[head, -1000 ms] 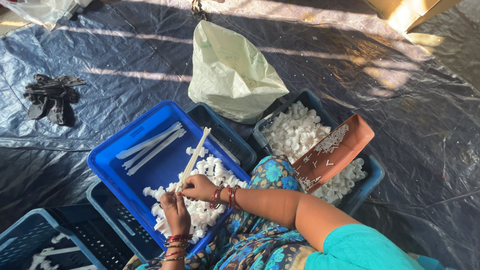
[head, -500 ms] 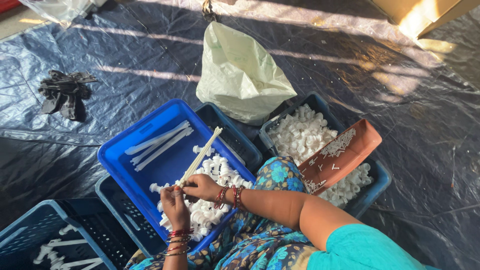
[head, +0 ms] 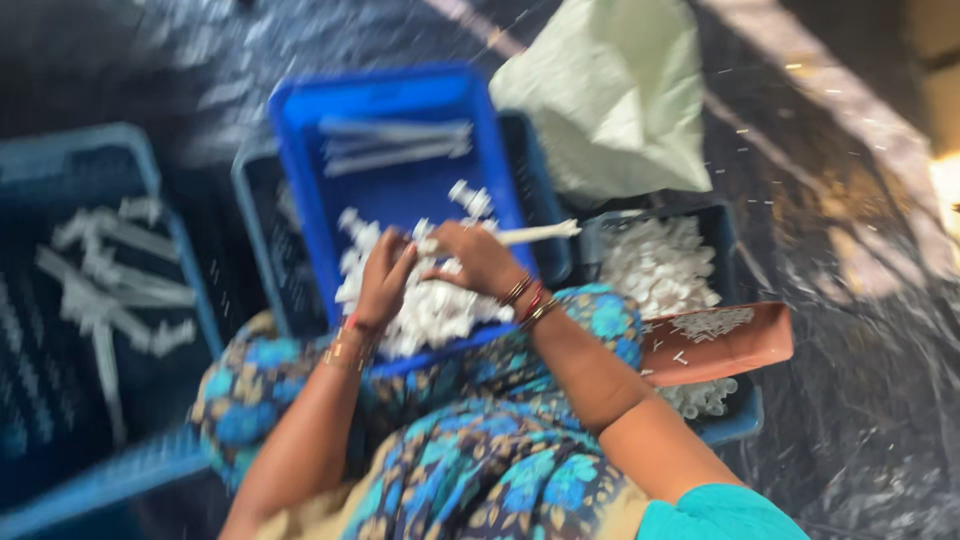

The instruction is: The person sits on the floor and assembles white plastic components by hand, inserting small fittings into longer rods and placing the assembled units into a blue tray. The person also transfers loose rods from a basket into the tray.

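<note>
Both wrists bend down over the bright blue crate (head: pixel 300 110). The right hand (head: pixel 478 262) is curled around a long white plastic stick (head: pixel 535 233) – its tip juts rightward. The left hand (head: pixel 385 280), fingers bent, rests on the heap of small white plastic pieces (head: pixel 440 310) – its grasp unclear.

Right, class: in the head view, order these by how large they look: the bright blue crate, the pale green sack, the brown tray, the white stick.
Bright blue crate and pale green sack look alike: unranked.
Brown tray.
White stick.
</note>
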`<control>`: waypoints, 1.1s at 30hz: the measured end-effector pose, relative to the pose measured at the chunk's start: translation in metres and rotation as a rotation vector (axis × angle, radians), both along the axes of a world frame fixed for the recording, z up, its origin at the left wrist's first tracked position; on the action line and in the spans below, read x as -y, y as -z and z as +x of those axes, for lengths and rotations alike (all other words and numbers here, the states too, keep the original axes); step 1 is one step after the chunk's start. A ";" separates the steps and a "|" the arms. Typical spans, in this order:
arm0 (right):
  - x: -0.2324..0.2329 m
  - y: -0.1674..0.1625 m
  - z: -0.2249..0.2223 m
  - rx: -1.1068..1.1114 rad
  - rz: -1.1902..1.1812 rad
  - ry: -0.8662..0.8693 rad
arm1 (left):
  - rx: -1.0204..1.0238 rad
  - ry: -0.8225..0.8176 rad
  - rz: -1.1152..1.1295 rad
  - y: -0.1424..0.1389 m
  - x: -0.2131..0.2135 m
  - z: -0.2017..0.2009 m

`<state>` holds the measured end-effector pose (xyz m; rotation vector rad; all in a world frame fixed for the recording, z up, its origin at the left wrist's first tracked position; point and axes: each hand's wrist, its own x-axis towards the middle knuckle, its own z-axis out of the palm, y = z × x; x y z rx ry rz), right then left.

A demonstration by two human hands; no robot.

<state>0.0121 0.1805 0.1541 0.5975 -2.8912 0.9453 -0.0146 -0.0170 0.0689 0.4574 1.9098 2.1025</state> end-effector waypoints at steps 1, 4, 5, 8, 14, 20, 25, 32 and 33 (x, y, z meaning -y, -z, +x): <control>0.004 0.004 0.000 -0.043 -0.036 -0.045 | 0.045 0.006 0.030 -0.004 0.006 0.002; 0.012 0.008 0.003 0.034 -0.092 -0.028 | -0.031 -0.012 -0.164 -0.014 0.013 0.002; 0.015 0.005 0.005 0.007 -0.104 -0.050 | -0.038 -0.005 -0.169 -0.020 0.014 0.003; 0.025 -0.001 0.009 0.093 -0.063 -0.021 | -0.102 -0.043 -0.200 -0.032 0.015 0.007; 0.040 -0.015 0.000 0.008 0.064 -0.035 | -0.082 0.013 -0.234 -0.056 0.030 -0.002; 0.033 -0.013 0.004 0.033 0.065 -0.056 | -0.099 0.029 -0.282 -0.055 0.034 0.002; 0.003 0.008 0.011 0.010 -0.061 -0.111 | -0.204 0.114 -0.272 -0.036 0.005 0.000; -0.015 0.012 0.029 0.098 -0.012 -0.006 | -0.185 0.198 -0.445 -0.040 -0.006 0.013; -0.015 0.013 0.030 0.093 -0.027 -0.023 | -0.150 0.186 -0.461 -0.041 -0.006 0.015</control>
